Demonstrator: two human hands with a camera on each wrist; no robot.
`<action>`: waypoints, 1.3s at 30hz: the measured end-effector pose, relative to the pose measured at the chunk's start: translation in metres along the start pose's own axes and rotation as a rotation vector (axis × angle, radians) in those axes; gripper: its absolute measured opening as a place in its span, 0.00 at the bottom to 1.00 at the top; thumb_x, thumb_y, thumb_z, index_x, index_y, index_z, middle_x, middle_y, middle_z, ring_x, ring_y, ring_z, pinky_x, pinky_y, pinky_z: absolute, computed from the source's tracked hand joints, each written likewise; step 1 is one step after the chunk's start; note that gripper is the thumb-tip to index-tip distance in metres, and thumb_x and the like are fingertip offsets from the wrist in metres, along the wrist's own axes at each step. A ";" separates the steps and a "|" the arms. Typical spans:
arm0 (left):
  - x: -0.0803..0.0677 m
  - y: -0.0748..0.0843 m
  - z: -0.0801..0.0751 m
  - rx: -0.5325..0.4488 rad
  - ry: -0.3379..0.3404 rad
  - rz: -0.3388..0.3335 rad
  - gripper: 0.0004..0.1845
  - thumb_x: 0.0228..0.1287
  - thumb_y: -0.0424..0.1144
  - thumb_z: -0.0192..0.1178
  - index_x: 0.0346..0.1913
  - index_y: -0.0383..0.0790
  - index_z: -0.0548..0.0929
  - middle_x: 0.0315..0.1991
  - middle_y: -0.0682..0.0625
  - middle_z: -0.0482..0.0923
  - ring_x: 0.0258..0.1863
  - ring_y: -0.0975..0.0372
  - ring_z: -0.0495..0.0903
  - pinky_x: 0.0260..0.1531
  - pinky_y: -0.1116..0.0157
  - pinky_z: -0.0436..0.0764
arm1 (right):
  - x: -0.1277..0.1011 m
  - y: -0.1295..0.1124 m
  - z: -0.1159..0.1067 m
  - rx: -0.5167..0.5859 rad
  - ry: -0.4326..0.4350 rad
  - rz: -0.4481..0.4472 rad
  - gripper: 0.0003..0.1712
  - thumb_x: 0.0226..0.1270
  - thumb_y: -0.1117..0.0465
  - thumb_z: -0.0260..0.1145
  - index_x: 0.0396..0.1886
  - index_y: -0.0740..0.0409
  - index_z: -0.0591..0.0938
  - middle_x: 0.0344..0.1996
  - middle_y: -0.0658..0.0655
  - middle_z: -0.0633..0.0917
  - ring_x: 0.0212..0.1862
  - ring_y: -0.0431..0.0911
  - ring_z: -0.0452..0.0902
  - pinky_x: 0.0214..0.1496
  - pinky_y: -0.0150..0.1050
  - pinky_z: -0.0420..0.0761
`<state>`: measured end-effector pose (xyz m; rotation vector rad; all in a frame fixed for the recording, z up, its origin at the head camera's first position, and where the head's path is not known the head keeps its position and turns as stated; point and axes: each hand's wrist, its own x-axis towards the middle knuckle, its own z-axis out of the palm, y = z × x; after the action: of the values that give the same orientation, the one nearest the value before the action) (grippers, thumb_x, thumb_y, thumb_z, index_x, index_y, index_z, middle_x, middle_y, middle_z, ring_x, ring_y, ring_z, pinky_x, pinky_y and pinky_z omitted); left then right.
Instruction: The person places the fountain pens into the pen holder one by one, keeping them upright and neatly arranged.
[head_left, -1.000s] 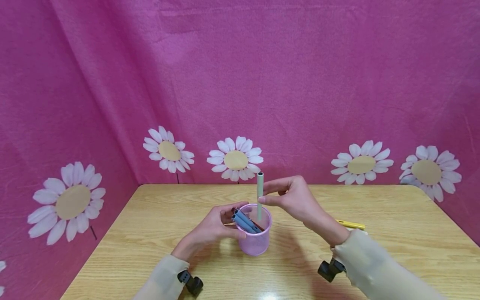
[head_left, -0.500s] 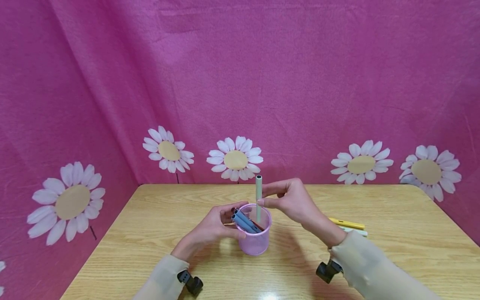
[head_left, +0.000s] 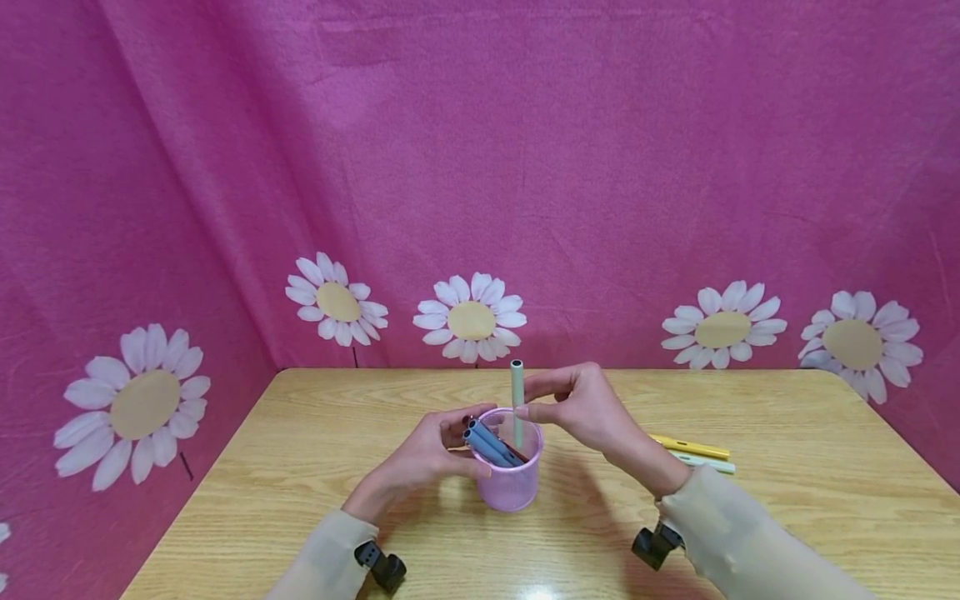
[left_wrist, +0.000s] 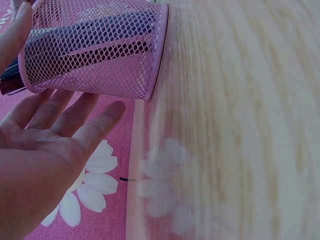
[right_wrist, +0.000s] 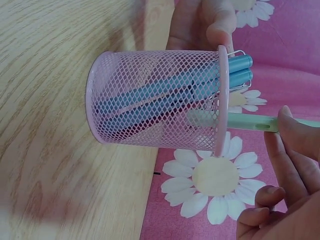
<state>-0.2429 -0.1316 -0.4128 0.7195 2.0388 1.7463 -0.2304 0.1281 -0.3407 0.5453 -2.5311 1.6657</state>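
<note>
A pink mesh pen cup (head_left: 510, 492) stands upright on the table. My left hand (head_left: 423, 454) holds it near the rim, thumb on the near side and fingers on the far side. Two blue pens (right_wrist: 239, 78) lean in the cup toward that hand, along with a dark red pen (left_wrist: 12, 85). Between thumb and forefinger, my right hand (head_left: 588, 408) pinches a light green pen (head_left: 517, 383) at mid-length. This pen is nearly upright, and its lower end is inside the cup, seen through the mesh in the right wrist view.
To the right, beside my right forearm, a yellow pen (head_left: 693, 447) and a pale green pen (head_left: 708, 463) lie on the wooden table (head_left: 810, 500). A pink cloth (head_left: 600, 183) with printed daisies hangs behind the table and along its left side.
My right hand has lowered the light green pen further into the cup, moving slightly left. More of the yellow and pale green pens shows past my forearm. The left hand and cup stay put.
</note>
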 end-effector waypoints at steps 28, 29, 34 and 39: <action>0.000 0.002 0.000 -0.017 -0.007 0.004 0.42 0.64 0.34 0.77 0.79 0.43 0.70 0.70 0.43 0.77 0.60 0.50 0.83 0.61 0.55 0.82 | -0.002 0.015 0.006 -0.050 -0.035 -0.031 0.13 0.57 0.65 0.83 0.43 0.59 0.94 0.37 0.52 0.93 0.46 0.49 0.85 0.39 0.36 0.75; 0.000 0.002 0.000 -0.018 -0.010 0.004 0.42 0.64 0.34 0.76 0.79 0.43 0.70 0.71 0.44 0.77 0.60 0.50 0.83 0.61 0.55 0.82 | -0.002 0.015 0.007 -0.051 -0.035 -0.026 0.13 0.57 0.65 0.83 0.42 0.59 0.94 0.37 0.52 0.93 0.45 0.48 0.85 0.38 0.36 0.75; 0.000 0.002 0.000 -0.025 -0.015 0.009 0.42 0.63 0.33 0.76 0.79 0.41 0.70 0.70 0.45 0.77 0.59 0.50 0.83 0.61 0.56 0.82 | -0.003 0.018 0.008 -0.057 -0.042 -0.006 0.14 0.57 0.64 0.84 0.44 0.59 0.94 0.36 0.52 0.93 0.43 0.48 0.84 0.36 0.36 0.75; 0.000 0.003 0.001 -0.022 -0.003 0.026 0.44 0.61 0.31 0.77 0.79 0.35 0.68 0.66 0.40 0.79 0.58 0.50 0.83 0.59 0.56 0.83 | -0.005 0.021 0.006 -0.090 -0.036 -0.016 0.15 0.58 0.64 0.83 0.45 0.60 0.93 0.36 0.50 0.92 0.45 0.48 0.84 0.40 0.37 0.75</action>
<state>-0.2423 -0.1306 -0.4102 0.7447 2.0144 1.7777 -0.2312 0.1314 -0.3627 0.5922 -2.6048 1.5409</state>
